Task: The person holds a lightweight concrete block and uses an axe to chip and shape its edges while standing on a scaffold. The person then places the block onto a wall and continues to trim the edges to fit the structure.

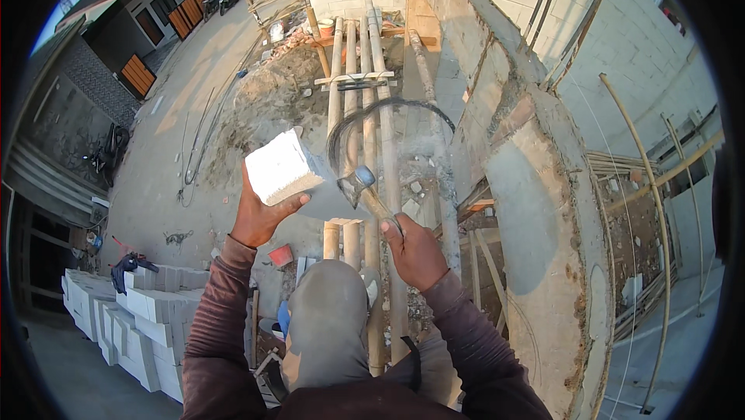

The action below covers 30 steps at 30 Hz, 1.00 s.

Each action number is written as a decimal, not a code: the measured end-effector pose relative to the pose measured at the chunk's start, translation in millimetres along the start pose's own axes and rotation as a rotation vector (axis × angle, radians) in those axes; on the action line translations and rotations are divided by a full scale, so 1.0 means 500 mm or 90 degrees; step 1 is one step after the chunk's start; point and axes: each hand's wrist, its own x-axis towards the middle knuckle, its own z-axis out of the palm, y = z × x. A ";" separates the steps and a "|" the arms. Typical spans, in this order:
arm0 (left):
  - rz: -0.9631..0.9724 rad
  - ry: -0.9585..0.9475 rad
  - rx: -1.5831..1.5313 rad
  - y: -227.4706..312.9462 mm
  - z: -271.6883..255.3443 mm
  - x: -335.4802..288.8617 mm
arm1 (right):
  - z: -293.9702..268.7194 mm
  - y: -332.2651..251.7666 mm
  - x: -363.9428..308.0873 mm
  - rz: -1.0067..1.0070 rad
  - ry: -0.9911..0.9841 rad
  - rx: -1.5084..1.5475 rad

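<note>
Holding up a big white block [283, 164], the left hand [260, 214] had its thumb on the near face and its fingers around the left side. The block was up in the air, out past a grey trouser knee [326, 319] and over some long bamboo poles [351, 109]. It looked like a chunky box. Sun made one face so bright that it almost glowed, while the side toward the right was grey with shade. The near face looked rough and grainy, and the top edge was a bit crumbly. The right hand [417, 253] was wrapped around the wooden handle of a small hammer [360, 180]. Its metal head had a round, blunt end and a thin, dark end. That head was right by the block's shady side, but I could not tell if they touched.
</note>
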 end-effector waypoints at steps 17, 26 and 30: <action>-0.117 0.040 0.095 -0.024 -0.044 -0.113 | -0.052 -0.096 -0.067 -0.078 0.160 0.401; -0.027 0.055 0.155 -0.038 -0.043 -0.135 | -0.030 -0.108 -0.032 -0.080 0.054 0.175; -0.112 0.056 0.140 -0.032 -0.044 -0.150 | -0.010 -0.113 -0.079 -0.213 0.187 0.276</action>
